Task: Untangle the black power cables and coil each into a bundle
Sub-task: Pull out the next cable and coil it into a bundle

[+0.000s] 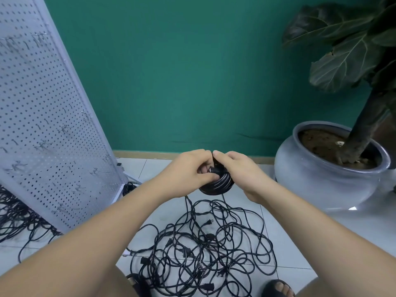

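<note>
1. The coiled bundle [215,182] of black cable is held up in the air, above the floor and in front of the wall's base. Its smooth, glossy turns lie side by side in a tight round loop, with a plug end showing at the top.
2. The left hand [188,168] grips the bundle's left side, fingers curled round the turns.
3. The right hand [240,168] holds the bundle's right side, its thumb tip pressed at the top next to the left hand's fingers; its other fingers are hidden behind the coil.
4. Two thin strands hang from the bundle's underside to the tangle of black power cables [203,243] directly below, a loose heap of crossing loops with several moulded plugs scattered through it.
5. The heap lies on a pale tiled floor [285,249] with thin grout lines.
6. A toe in a dark sandal [278,288] shows at the bottom edge, just beside the heap.
7. On the left leans a white metal pegboard panel [42,103], perforated in regular rows and carrying small wire hooks.
8. More black cables [17,217] spread on the floor at its foot.
9. On the right stands a rounded, glazed grey pot [321,179] filled with brown soil, holding a plant [347,50] with a rough trunk and broad, veined dark leaves.
10. Behind everything is a matte green wall [171,71].
</note>
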The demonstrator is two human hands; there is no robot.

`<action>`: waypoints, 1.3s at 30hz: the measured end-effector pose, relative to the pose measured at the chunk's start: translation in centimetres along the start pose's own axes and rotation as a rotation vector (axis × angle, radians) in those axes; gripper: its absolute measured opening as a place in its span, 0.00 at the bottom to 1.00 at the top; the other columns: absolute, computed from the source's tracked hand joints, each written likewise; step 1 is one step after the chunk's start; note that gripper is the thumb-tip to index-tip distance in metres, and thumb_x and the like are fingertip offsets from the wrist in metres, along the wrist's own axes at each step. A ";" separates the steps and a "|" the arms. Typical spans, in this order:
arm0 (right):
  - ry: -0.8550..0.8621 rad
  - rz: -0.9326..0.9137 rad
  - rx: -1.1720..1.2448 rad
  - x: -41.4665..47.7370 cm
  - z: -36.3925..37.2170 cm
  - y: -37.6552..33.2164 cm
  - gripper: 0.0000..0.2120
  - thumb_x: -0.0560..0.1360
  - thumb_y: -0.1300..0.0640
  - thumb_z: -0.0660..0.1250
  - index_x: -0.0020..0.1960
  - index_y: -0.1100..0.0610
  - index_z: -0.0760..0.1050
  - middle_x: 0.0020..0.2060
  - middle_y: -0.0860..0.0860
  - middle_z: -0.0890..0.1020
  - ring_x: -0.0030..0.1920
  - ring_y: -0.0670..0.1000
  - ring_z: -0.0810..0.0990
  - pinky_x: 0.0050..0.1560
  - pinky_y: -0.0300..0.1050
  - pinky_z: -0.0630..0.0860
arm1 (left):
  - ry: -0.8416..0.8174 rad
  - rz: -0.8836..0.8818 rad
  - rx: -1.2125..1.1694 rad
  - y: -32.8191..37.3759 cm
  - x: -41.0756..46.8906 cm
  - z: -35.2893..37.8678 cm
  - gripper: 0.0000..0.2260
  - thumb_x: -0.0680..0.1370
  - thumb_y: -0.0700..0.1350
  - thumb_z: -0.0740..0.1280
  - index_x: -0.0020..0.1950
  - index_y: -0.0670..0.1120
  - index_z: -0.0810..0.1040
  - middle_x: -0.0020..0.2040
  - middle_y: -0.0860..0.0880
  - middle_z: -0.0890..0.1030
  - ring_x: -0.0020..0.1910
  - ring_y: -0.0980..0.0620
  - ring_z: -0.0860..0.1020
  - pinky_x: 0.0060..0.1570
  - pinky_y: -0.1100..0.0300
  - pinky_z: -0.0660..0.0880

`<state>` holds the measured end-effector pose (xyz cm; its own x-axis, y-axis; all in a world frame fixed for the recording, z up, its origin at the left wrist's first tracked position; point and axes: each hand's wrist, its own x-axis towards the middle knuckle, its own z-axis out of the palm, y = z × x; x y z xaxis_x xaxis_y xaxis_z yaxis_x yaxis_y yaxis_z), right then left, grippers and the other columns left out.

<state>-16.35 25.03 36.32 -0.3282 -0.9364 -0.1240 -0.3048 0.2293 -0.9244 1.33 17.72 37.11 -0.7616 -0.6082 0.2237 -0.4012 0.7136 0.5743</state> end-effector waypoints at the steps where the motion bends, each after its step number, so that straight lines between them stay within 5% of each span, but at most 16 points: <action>1: 0.010 0.003 0.048 0.2 0.2 0.1 0.32 0.73 0.29 0.67 0.52 0.61 0.80 0.46 0.50 0.84 0.47 0.53 0.80 0.56 0.58 0.77 | 0.009 -0.011 -0.046 -0.1 0.0 0.0 0.11 0.78 0.47 0.76 0.45 0.50 0.75 0.41 0.53 0.77 0.40 0.55 0.75 0.41 0.62 0.72; 4: -0.014 0.010 0.127 0.7 0.1 0.2 0.35 0.72 0.30 0.68 0.50 0.65 0.76 0.40 0.51 0.79 0.43 0.53 0.75 0.49 0.54 0.72 | 0.069 -0.017 -0.121 0.1 -0.2 0.0 0.11 0.78 0.46 0.76 0.44 0.48 0.74 0.40 0.52 0.76 0.38 0.57 0.72 0.38 0.66 0.69; 7: -0.075 0.051 0.209 0.7 -0.1 0.2 0.18 0.83 0.41 0.66 0.50 0.56 0.78 0.40 0.54 0.80 0.42 0.53 0.77 0.46 0.49 0.74 | 0.131 0.024 -0.102 0.4 -0.4 -0.3 0.11 0.80 0.47 0.75 0.46 0.48 0.73 0.40 0.53 0.75 0.39 0.56 0.72 0.39 0.64 0.68; 11: 0.010 0.089 0.246 0.9 0.5 0.0 0.13 0.85 0.47 0.65 0.49 0.55 0.80 0.40 0.54 0.83 0.41 0.53 0.81 0.44 0.46 0.78 | 0.148 0.173 0.270 0.9 -0.3 -0.6 0.08 0.83 0.52 0.68 0.51 0.50 0.72 0.46 0.56 0.72 0.46 0.53 0.70 0.45 0.55 0.70; 14: 0.024 0.118 0.290 0.6 0.6 0.0 0.16 0.84 0.43 0.64 0.58 0.55 0.80 0.51 0.54 0.88 0.49 0.54 0.85 0.53 0.52 0.83 | 0.119 0.179 0.402 1.2 -0.2 -0.7 0.06 0.84 0.53 0.65 0.56 0.51 0.71 0.51 0.56 0.71 0.50 0.49 0.71 0.50 0.47 0.74; 17: -0.058 0.054 0.268 0.3 -0.1 -0.6 0.21 0.83 0.33 0.60 0.65 0.44 0.80 0.61 0.49 0.85 0.63 0.53 0.82 0.68 0.60 0.78 | 0.138 0.015 0.206 0.8 -0.3 -1.4 0.05 0.85 0.53 0.64 0.57 0.54 0.71 0.49 0.58 0.76 0.46 0.47 0.77 0.48 0.46 0.76; 20: -0.112 -0.132 0.094 0.2 -1.2 -1.6 0.17 0.82 0.29 0.60 0.65 0.33 0.78 0.68 0.43 0.77 0.71 0.45 0.74 0.78 0.57 0.66 | 0.176 -0.107 -0.021 -0.1 -0.8 -2.6 0.05 0.86 0.49 0.65 0.56 0.51 0.70 0.43 0.56 0.82 0.40 0.56 0.78 0.43 0.54 0.72; 25: -0.379 -0.268 0.220 0.6 -0.9 -2.7 0.28 0.78 0.46 0.77 0.73 0.49 0.70 0.59 0.43 0.86 0.65 0.47 0.81 0.76 0.52 0.70 | 0.173 -0.156 -0.443 -1.6 -2.1 -4.4 0.04 0.86 0.44 0.66 0.55 0.45 0.72 0.39 0.45 0.82 0.38 0.50 0.76 0.46 0.52 0.73; 28: -0.468 -0.246 0.210 1.2 0.4 -2.6 0.40 0.70 0.50 0.82 0.77 0.48 0.67 0.67 0.50 0.83 0.70 0.49 0.80 0.72 0.49 0.75 | 0.157 -0.167 -0.593 -2.1 -2.8 -5.3 0.03 0.86 0.41 0.64 0.59 0.42 0.73 0.43 0.41 0.82 0.40 0.45 0.77 0.47 0.45 0.75; 32: -0.486 -0.259 0.129 1.5 2.3 -2.8 0.39 0.66 0.50 0.86 0.72 0.51 0.72 0.64 0.50 0.84 0.67 0.48 0.82 0.69 0.49 0.78 | 0.118 -0.150 -0.345 -3.5 -3.3 -6.5 0.11 0.85 0.37 0.63 0.61 0.49 0.82 0.53 0.51 0.87 0.52 0.43 0.85 0.59 0.43 0.80; 35: -0.425 -0.268 0.039 1.3 4.1 -3.2 0.31 0.66 0.52 0.88 0.63 0.50 0.76 0.55 0.46 0.85 0.57 0.41 0.84 0.59 0.40 0.79 | 0.096 -0.174 -0.105 -4.9 -3.6 -7.2 0.13 0.83 0.40 0.63 0.59 0.55 0.82 0.52 0.58 0.87 0.51 0.50 0.84 0.54 0.45 0.81; 39: -0.329 -0.333 -0.094 1.6 7.2 -3.8 0.20 0.71 0.54 0.86 0.54 0.48 0.77 0.48 0.45 0.83 0.45 0.38 0.80 0.49 0.32 0.75 | 0.177 -0.222 0.147 -6.9 -4.5 -7.1 0.11 0.83 0.41 0.63 0.59 0.53 0.81 0.47 0.54 0.86 0.46 0.49 0.82 0.50 0.50 0.79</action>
<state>-9.27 20.74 37.08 0.0970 -0.9940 0.0514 -0.4297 -0.0884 -0.8986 11.15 13.07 37.76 -0.5520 -0.7965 0.2469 -0.6266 0.5916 0.5074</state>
